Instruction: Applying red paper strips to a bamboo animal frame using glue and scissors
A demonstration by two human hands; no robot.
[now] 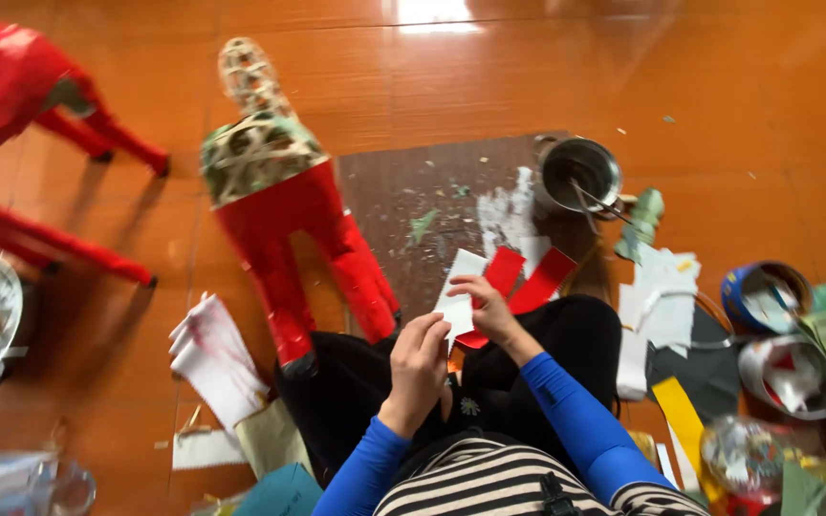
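Your left hand [420, 361] and right hand [489, 311] both pinched one white paper piece [458, 291] backed by two red paper strips [526, 279], below one metal pot [578, 174].

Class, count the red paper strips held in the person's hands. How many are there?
2. Both red paper strips fan out behind the white paper piece, pinched by the right hand; the left hand touches the white piece. More may hide behind it.
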